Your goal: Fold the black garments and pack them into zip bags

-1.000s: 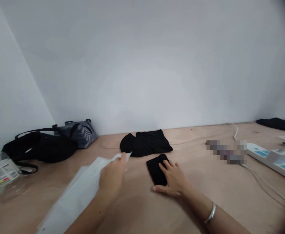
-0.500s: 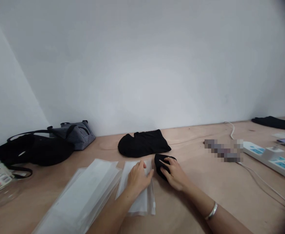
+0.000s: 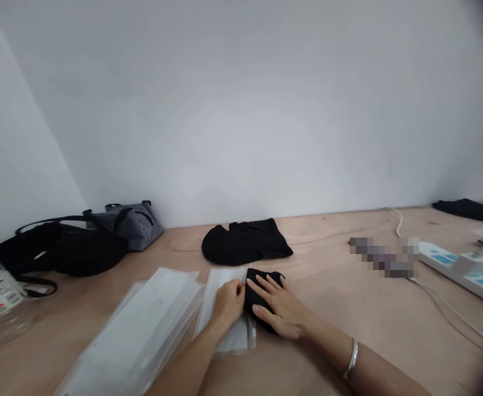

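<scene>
- The folded cloth (image 3: 257,298) is pinned to the surface (image 3: 340,313) by the right hand (image 3: 278,308), which is laid on it palm down.
- The right hand's fingers are spread and the thumb is held apart; nothing is pinched by them.
- A bracelet (image 3: 351,357) is worn on the right wrist.
- The left hand (image 3: 229,300) is rested on a single pouch (image 3: 231,344), near its right side and just beside the folded cloth.
- The left hand's fingers are curled in; whether anything is pinched by them cannot be told, as the tips are hidden.
- The pouch's right edge is met by the folded cloth; whether it is overlapped cannot be made out.
- A fanned stack of pouches (image 3: 138,324) is spread to the left of the single one.
- A larger black cloth (image 3: 247,242) is laid flat beyond both hands, near the wall (image 3: 241,110).
- A striped bag (image 3: 144,228) and a black bag (image 3: 72,250) are set at the far left.
- On the right, a power strip (image 3: 435,254) is seen, with a charger (image 3: 470,263) plugged into it.
</scene>
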The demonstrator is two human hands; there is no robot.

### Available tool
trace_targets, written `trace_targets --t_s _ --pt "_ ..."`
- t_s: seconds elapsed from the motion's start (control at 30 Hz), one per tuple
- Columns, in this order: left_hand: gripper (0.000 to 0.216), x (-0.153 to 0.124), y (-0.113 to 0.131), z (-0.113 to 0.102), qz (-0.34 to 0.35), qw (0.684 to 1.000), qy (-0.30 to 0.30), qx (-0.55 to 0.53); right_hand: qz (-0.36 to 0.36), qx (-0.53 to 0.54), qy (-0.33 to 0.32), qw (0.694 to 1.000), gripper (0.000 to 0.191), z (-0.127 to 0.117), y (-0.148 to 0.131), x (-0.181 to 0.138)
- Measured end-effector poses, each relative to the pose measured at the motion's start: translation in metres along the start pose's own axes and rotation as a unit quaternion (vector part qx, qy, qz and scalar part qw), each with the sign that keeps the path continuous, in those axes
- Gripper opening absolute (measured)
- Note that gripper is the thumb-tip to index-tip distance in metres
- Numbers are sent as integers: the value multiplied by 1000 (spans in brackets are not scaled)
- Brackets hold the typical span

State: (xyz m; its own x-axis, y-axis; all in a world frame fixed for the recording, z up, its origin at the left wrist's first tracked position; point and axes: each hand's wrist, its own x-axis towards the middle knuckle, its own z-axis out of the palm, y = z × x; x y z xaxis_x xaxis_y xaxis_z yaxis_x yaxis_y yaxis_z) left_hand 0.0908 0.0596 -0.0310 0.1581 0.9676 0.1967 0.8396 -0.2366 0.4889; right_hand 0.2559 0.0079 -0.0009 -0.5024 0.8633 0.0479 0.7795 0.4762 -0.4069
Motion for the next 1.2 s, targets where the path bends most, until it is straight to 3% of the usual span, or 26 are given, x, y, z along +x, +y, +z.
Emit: trace_targets --t_s 0.3,0.43,0.57,0.67,0.77,0.83,1.0,1.1,1.2 --pt "27 3 -1 6 35 996 49 -62 -30 -74 -47 996 57 -1 6 20" --pt "27 6 1 9 63 993 52 -79 -26 -69 -24 997 59 9 -1 27" --pt "28 4 3 -7 136 987 20 -80 56 42 61 996 71 14 -9 19" --pt "24 -1 8 -27 223 972 -32 -66 74 108 112 985 61 9 -12 -1" --pt "14 -3 19 -40 301 949 -86 -41 72 54 107 990 40 3 -18 -25" --pt "10 -5 28 -43 327 939 -103 -19 72 -2 96 993 37 -1 -24 -37" --pt "13 -24 38 -42 336 938 -87 19 -41 -58 77 995 61 -12 -15 -49" --pt "20 -44 28 -39 322 945 -49 43 -120 -96 56 986 81 -14 11 -49" --pt "33 -54 15 -35 284 955 -46 73 -161 -121 42 979 87 -13 34 -41"
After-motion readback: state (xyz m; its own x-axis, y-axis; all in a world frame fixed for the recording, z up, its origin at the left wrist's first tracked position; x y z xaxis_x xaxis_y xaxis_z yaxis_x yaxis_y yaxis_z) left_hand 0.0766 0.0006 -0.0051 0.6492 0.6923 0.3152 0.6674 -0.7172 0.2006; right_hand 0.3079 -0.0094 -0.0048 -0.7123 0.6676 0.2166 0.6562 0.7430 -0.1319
